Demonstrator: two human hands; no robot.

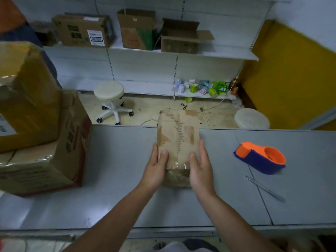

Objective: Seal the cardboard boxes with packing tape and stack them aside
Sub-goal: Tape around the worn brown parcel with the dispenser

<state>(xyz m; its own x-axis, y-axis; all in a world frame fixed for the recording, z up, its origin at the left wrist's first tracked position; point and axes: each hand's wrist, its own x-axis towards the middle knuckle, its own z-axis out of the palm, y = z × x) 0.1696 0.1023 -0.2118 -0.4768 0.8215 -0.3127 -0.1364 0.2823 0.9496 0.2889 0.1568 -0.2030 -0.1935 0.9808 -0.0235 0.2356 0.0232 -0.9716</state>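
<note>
Box: small box (177, 140), closed and taped, middle of the surface (118, 179).
Hands: left hand (154, 170) and right hand (201, 170) clasp its sides.
Stack: larger closed boxes (41, 142), left.
Tape dispenser (260, 158): right.

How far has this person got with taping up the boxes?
Two large brown cardboard boxes already sit stacked at the table's left. In hand: the left hand and right hand grip a small brown taped-over box. The orange-and-purple tape dispenser lies untouched at right. Left: setting this box aside; whether more await, I cannot tell.
</note>
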